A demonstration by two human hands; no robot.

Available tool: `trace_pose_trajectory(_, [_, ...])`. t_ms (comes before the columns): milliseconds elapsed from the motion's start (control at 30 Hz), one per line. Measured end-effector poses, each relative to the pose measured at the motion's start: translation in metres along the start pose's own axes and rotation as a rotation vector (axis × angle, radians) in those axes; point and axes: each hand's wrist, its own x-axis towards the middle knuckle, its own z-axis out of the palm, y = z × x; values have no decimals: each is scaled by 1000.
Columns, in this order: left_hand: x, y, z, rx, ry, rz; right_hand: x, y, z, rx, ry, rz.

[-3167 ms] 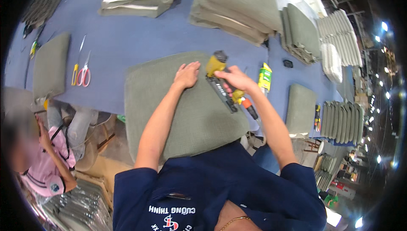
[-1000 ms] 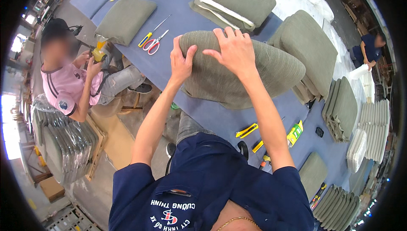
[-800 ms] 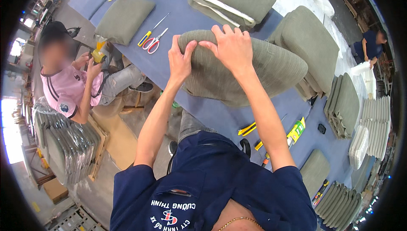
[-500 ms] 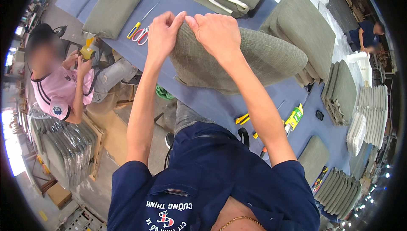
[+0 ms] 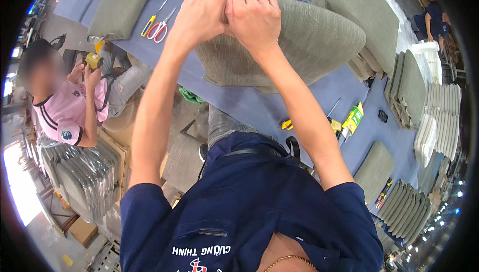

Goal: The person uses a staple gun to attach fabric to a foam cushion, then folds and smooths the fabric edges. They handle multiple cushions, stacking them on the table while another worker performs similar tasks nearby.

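A grey-green fabric cushion (image 5: 309, 42) stands tilted on the blue-covered table (image 5: 239, 103), its far edge raised. My left hand (image 5: 203, 16) and my right hand (image 5: 253, 18) meet side by side at its upper left corner. Both are closed on the fabric there, with the fingertips hidden behind my knuckles. To the left of my left hand lie red-and-white handled scissors (image 5: 160, 28) and a yellow-handled screwdriver (image 5: 149, 24). Beneath my right forearm, a yellow tool (image 5: 286, 124) is partly in view, next to a yellow-green package (image 5: 353, 118).
More cushions lie around: one (image 5: 122, 10) at far left, a large one (image 5: 361, 15) at right, and stacks (image 5: 406, 209) along the right edge. A seated person in pink (image 5: 67, 102) holds a yellow tool (image 5: 93, 61). Plastic-wrapped cushions (image 5: 82, 177) stand at lower left.
Both hands have shifted up in the picture and drawn together, the left now curled more tightly at the cushion's corner. The whole view has tilted slightly.
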Motion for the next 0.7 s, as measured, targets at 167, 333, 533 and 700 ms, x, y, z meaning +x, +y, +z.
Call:
trace_pose_trajectory(167, [9, -13, -34, -244, -428, -116, 17, 6, -38, 173, -315, -43])
trace_pose_trajectory(333, [-70, 39, -53, -395, -417, -67, 40, 44, -48, 519, -1009, -108])
trace_pose_trajectory(533, [-211, 110, -41, -460, -224, -159, -58, 37, 52, 308, -1396, -338])
trace_pose_trajectory(700, [-239, 125, -39, -446, -292, -245, -186, 30, 144, 45, -872, -236])
